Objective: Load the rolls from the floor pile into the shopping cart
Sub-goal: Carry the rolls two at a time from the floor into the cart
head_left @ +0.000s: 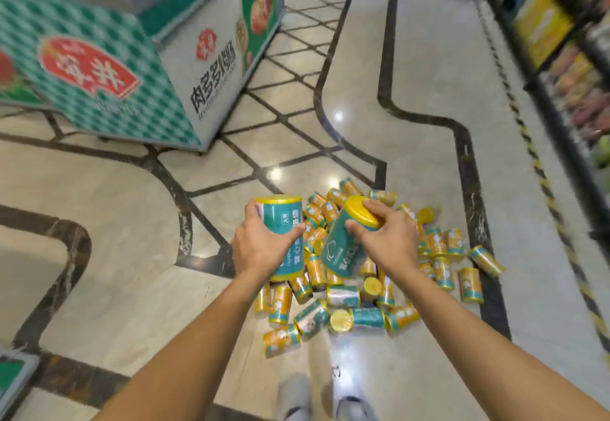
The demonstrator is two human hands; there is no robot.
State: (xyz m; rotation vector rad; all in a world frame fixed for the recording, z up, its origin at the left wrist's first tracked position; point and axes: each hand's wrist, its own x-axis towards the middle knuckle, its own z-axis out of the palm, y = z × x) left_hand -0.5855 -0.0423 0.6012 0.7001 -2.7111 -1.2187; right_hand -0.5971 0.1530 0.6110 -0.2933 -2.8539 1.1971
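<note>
Rolls fill both hands in our head view: our left hand [260, 249] wraps an upright roll [285, 229] round its side, and our right hand [392, 242] clasps a tilted roll [343, 249] at its yellow cap, both above the floor pile [379, 301]. No shopping cart shows; we should firm that looser right grip before turning.

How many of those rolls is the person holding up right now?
2. One upright roll in the left hand, one tilted roll in the right hand, both above the floor pile. No third shows in either hand.
</note>
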